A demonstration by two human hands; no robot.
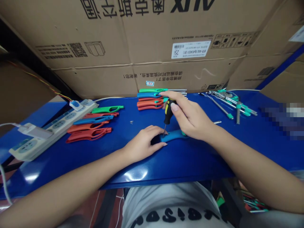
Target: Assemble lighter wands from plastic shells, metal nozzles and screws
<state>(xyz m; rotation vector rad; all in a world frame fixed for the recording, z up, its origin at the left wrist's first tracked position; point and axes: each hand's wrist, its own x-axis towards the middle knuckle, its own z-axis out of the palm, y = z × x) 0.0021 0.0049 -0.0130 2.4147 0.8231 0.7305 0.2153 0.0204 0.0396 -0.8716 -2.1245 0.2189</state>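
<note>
White shirt (171, 205) with black lettering, lowest in view, below both wrists. Cardboard boxes (142, 47) stacked as a wall beyond the hands. Blue table (190, 164) under everything.

White power strip (52, 129) well to the left of the left hand. Loose plastic handles (92, 125), red, blue and green, between that strip and the left hand. Second stack of handles (150, 98) just beyond the right hand's fingertips. Green-tipped metal tools (228, 101) farther right of the right hand.

Left hand (142, 144): fingers curled down over one end of the blue handle (174, 135), pinning it flat to the table. Right hand (190, 118): closed round the screwdriver (168, 110), black and yellow grip, held upright, tip on the blue handle just beside the left fingertips. Small screws (131, 122) beyond the left hand.
</note>
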